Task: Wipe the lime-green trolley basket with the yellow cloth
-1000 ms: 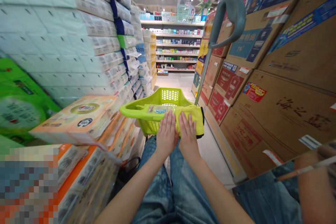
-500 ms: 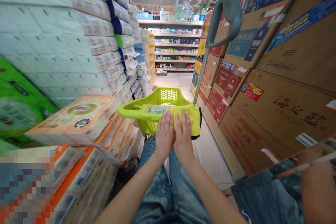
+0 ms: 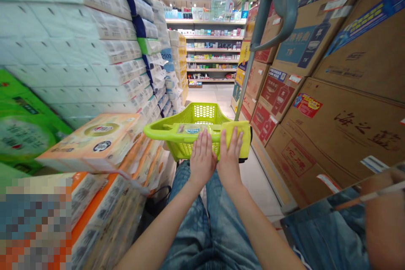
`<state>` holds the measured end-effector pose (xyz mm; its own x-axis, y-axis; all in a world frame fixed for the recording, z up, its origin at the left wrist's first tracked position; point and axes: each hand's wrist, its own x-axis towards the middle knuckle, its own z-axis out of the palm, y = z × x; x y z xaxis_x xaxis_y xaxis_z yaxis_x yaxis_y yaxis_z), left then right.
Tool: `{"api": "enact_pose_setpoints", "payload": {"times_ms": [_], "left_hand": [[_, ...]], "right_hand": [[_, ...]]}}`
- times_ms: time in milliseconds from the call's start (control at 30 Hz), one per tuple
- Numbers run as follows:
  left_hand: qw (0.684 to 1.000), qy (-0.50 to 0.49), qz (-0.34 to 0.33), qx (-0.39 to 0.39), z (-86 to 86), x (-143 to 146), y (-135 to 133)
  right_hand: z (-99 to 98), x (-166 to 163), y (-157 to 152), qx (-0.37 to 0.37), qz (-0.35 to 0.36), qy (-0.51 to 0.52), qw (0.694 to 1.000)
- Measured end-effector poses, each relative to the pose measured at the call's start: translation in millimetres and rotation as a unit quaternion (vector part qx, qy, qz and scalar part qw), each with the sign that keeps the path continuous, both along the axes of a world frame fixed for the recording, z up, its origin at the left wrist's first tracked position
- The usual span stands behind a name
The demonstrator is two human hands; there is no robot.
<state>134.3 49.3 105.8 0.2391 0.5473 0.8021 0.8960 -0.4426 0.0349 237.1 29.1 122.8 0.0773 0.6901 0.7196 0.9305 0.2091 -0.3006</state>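
A lime-green plastic shopping basket (image 3: 182,149) with perforated walls stands in front of my knees. My left hand (image 3: 202,156) lies with its fingers stretched flat on the near rim, beside a small label strip (image 3: 190,129). Over the rim's right end is draped a yellow cloth (image 3: 245,135) with a black edge. My right hand (image 3: 230,158) rests on this cloth, fingers straight and slightly apart, pressing it against the rim. Both hands touch near the thumbs, which are partly hidden.
Stacked tissue packs (image 3: 104,50) line the left side, with an orange pack (image 3: 91,135) close by. Cardboard cartons (image 3: 348,122) form the right side. A grey pole handle (image 3: 292,12) rises beyond the basket. At lower right is another person's leg (image 3: 329,236). Shelves (image 3: 215,50) stand behind.
My right hand and the yellow cloth have slid right along the rim, uncovering green plastic near my left hand. The fingers of my right hand are spread more. The view has shifted slightly.
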Motion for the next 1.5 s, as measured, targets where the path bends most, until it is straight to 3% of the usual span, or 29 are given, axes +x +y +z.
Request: {"api": "enact_pose_setpoints", "payload": {"times_ms": [67, 167, 333, 467, 600, 733, 867, 1000, 1167, 1333, 1500], "left_hand": [[1.000, 0.016, -0.005, -0.005, -1.3, -4, 2], [0.999, 0.029, -0.006, -0.011, -1.0, -8, 2], [0.999, 0.011, -0.022, -0.027, 2.3, -3, -2], [0.999, -0.014, -0.016, -0.035, 0.6, 3, -2], [0.999, -0.005, -0.012, -0.043, -3.3, 0, 1], [0.999, 0.009, -0.016, -0.030, -2.5, -6, 2], [0.999, 0.014, -0.020, -0.024, 0.9, -4, 0], [1.000, -0.003, -0.010, -0.023, -0.2, 1, 0], [1.000, 0.012, -0.013, -0.025, -3.3, -5, 2], [0.999, 0.023, -0.016, -0.026, 0.4, -9, 1], [1.000, 0.019, -0.015, -0.010, 0.5, -2, 1]], "right_hand": [[-4.7, -7, -7, -0.005, 0.029, -0.042, 0.999], [-3.7, 16, -9, -0.014, 0.075, -0.058, 0.995], [10.2, 68, 7, -0.003, 0.066, 0.049, 0.997], [8.2, 37, 6, -0.003, 0.041, 0.034, 0.999], [-4.6, -4, -8, -0.015, 0.076, -0.026, 0.997], [-8.0, 19, -6, 0.002, 0.110, -0.046, 0.993], [0.9, 58, 6, 0.029, 0.087, 0.034, 0.995], [1.3, 40, 7, 0.031, 0.060, 0.048, 0.997], [-17.0, -3, -3, 0.005, 0.106, -0.029, 0.994], [-18.3, 29, 2, 0.049, 0.116, -0.049, 0.991], [1.4, 51, 13, 0.078, 0.066, 0.048, 0.994]]}}
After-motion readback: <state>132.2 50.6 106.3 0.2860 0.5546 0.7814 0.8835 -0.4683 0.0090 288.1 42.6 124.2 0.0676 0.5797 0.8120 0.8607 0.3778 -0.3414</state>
